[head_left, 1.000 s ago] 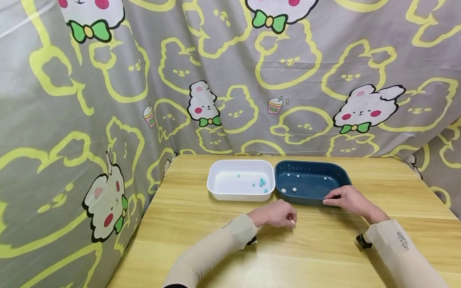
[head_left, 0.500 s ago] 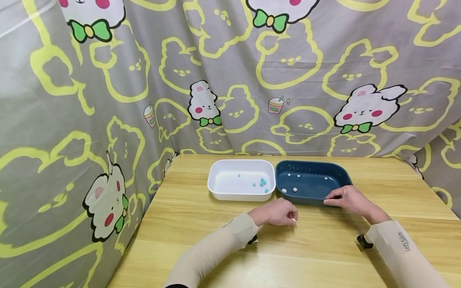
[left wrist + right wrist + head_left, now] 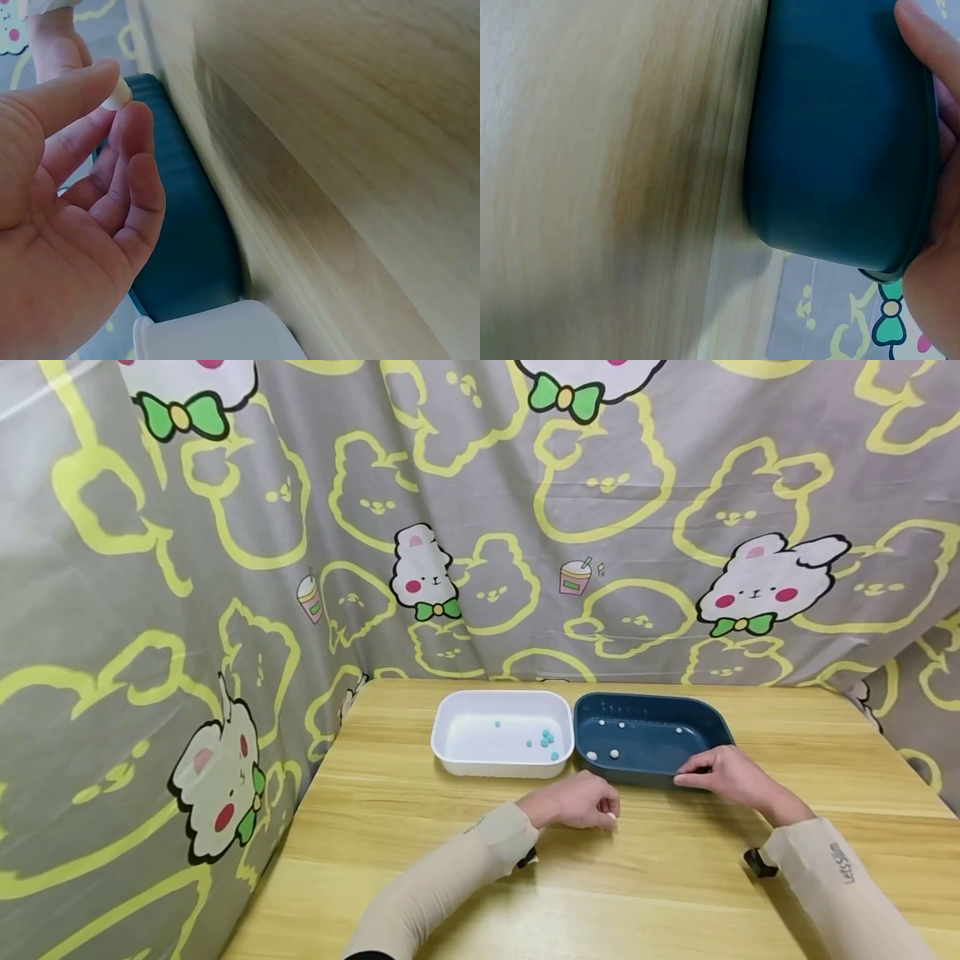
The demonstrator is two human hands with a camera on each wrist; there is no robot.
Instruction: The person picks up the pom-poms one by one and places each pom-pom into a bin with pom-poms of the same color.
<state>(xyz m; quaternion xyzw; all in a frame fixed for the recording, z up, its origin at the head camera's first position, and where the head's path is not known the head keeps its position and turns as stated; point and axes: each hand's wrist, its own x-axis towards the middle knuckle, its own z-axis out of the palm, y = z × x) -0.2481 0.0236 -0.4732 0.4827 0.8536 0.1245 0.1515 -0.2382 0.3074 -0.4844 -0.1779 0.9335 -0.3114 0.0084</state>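
Between the thumb and forefinger of my left hand (image 3: 581,800) is a small white ball (image 3: 118,95), pinched above the table just in front of the trays. My right hand (image 3: 731,774) grips the near right rim of a dark blue tray (image 3: 630,778), its thumb on the outer wall; the fingertips inside are partly hidden. Several small white balls (image 3: 614,754) lie in this tray. Against its left side stands a white tray (image 3: 495,770) holding several small light blue balls (image 3: 545,742), mostly toward its right end.
Both trays stand near the back of a wooden table (image 3: 405,827). Behind and to the left hangs a grey curtain (image 3: 480,643) with yellow cartoon outlines. Beige sleeves (image 3: 442,877) cover my forearms, with dark cameras strapped at the wrists.
My left hand has risen very slightly toward the trays, still pinching the white ball. The right hand keeps its grip on the blue tray's rim, and the balls in both trays lie as before.
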